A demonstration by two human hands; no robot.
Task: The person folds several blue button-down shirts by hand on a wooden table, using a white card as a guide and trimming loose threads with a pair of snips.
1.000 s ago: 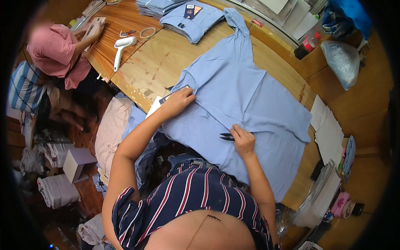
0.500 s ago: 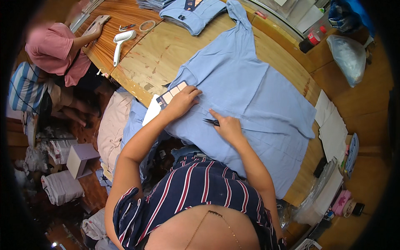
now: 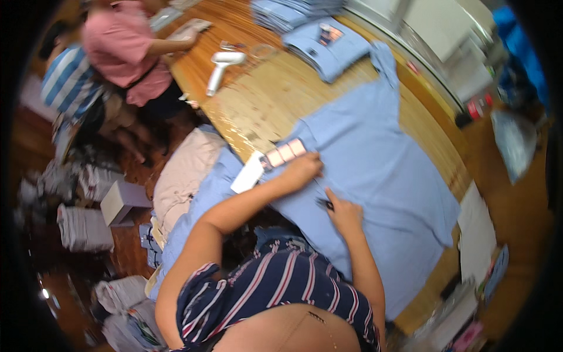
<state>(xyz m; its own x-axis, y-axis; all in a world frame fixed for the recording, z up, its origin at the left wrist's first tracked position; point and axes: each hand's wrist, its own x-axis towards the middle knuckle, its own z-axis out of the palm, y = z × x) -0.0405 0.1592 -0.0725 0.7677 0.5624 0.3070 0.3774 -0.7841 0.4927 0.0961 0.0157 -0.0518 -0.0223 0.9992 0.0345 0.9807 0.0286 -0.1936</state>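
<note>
A light blue garment with a long sleeve lies spread on the wooden table in front of me. My left hand rests at its near left part, with fingers drawn together on the cloth as if pinching it. Just right of it and nearer to me, my right hand holds small black thread snips, their tips toward the left. Its index finger points forward against the fabric. Beside my left wrist lies a dark card tag with pale panels, next to a blank white card.
Folded blue garments are stacked at the far side. A white lint roller lies on the table at the far left. Two people work beyond the left edge, one in a pink shirt. Pale cloth hangs there too.
The whole view has swung, so the scene sits farther right and is slightly blurred. Both hands remain at about the same part of the garment, the snips still in my right hand.
</note>
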